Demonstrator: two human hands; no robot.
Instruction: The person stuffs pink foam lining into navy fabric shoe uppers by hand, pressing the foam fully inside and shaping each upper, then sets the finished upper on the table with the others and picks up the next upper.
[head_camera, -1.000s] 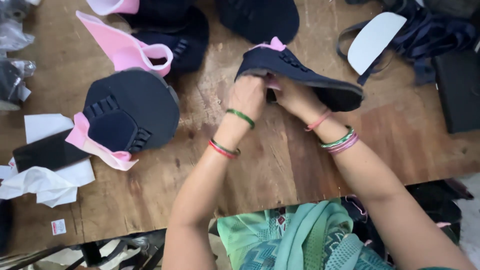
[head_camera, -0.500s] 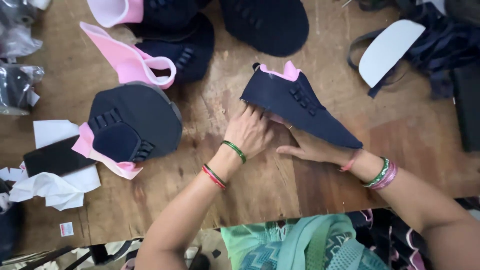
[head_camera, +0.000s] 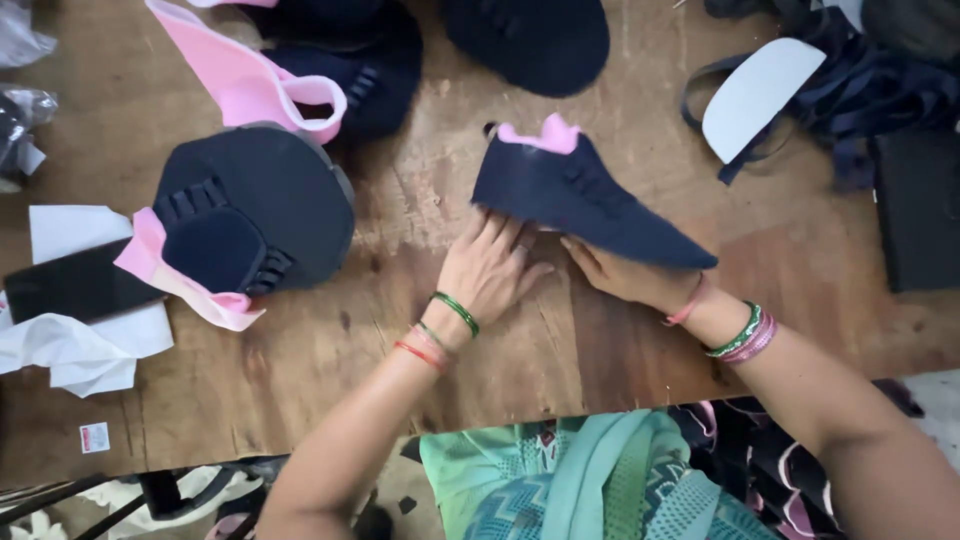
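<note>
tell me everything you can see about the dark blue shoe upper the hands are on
The dark blue shoe upper lies flat on the wooden table, a folded, wedge-shaped piece of what looks like fabric. It tapers to a point toward the right, and a pink lining peeks out along its top left edge. A row of raised lace loops runs across its middle. The left hand presses its lower left edge with spread fingers; the right hand touches its lower edge, fingers partly tucked beneath it.
</note>
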